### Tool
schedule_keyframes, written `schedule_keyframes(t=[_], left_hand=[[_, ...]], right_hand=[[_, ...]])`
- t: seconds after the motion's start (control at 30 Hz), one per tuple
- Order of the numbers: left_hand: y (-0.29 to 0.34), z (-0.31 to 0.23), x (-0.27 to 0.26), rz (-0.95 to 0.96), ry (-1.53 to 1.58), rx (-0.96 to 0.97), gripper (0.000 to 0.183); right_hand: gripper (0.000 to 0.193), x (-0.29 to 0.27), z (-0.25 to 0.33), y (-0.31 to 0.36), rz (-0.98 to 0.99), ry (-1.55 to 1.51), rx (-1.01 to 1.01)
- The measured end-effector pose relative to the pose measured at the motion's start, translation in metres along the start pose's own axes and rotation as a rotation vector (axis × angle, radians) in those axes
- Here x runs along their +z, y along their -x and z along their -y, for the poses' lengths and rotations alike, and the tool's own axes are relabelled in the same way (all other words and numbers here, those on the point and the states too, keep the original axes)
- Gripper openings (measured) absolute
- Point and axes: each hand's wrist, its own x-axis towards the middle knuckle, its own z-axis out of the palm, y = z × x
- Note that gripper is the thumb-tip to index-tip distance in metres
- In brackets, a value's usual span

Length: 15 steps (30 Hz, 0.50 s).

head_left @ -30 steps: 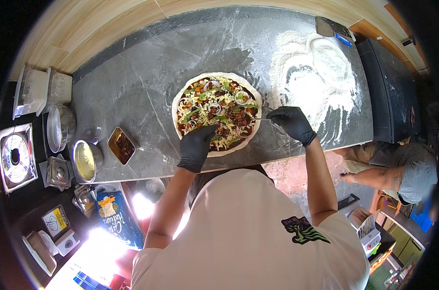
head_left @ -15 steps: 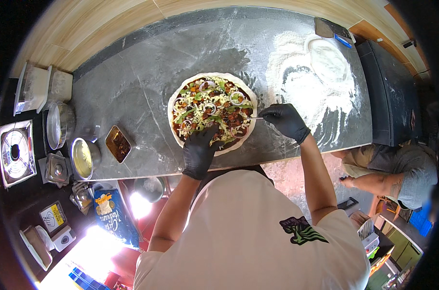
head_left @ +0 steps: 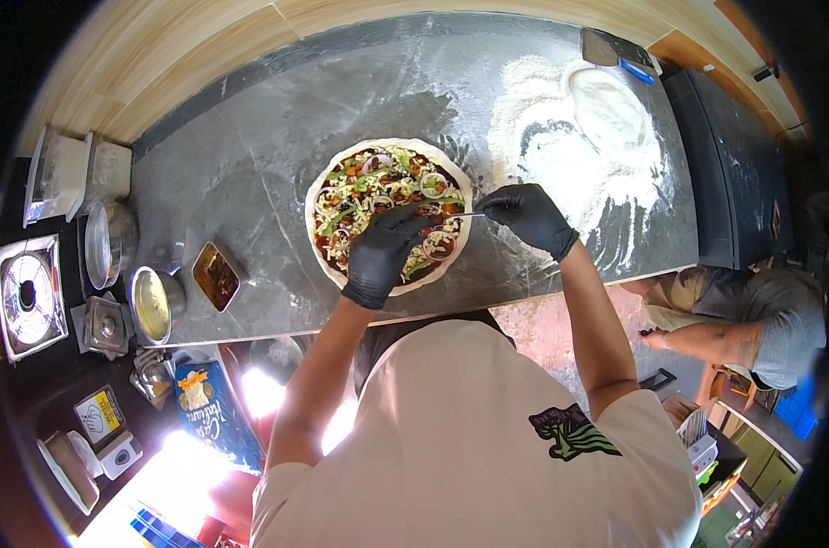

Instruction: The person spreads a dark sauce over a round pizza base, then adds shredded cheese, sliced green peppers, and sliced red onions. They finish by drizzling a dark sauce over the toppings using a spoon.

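Note:
An unbaked pizza (head_left: 364, 187) with a pale dough rim lies on the grey counter. Sauce, shredded cheese, onion rings and green pieces cover it. My right hand (head_left: 528, 219), black-gloved, pinches a thin metal handle (head_left: 464, 215) just off the pizza's right edge. Whatever sits at the handle's far end is hidden by toppings and fingers. My left hand (head_left: 387, 248), also gloved in black, hovers over the lower middle of the pizza. Its fingers are drawn together beside that far end; what they hold, if anything, I cannot make out.
White flour (head_left: 560, 173) covers the counter's right side, near a blue-handled scraper (head_left: 635, 71). Leftward stand a metal tray of dark red filling (head_left: 217, 277), a round pot (head_left: 152, 306) and lidded plastic tubs (head_left: 99, 173). Another person (head_left: 743, 320) is beyond the counter's right end.
My left hand has moved up and right across the pizza, to the end of the metal handle. My right hand, still holding the handle, has shifted slightly left and up.

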Motion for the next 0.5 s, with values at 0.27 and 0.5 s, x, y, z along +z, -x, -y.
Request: schedule_keyframes(t=[0.27,0.5], left_hand=[[0.008,-0.008,0.011,-0.063,0.189,-0.34,0.022],[0.007,-0.011,0.037,-0.034,0.207,-0.325,0.022]], right_hand=[[0.016,-0.006,-0.02,-0.007,-0.067,0.017,-0.061],[0.021,-0.011,-0.023,-0.012,-0.093,0.162,-0.06]])
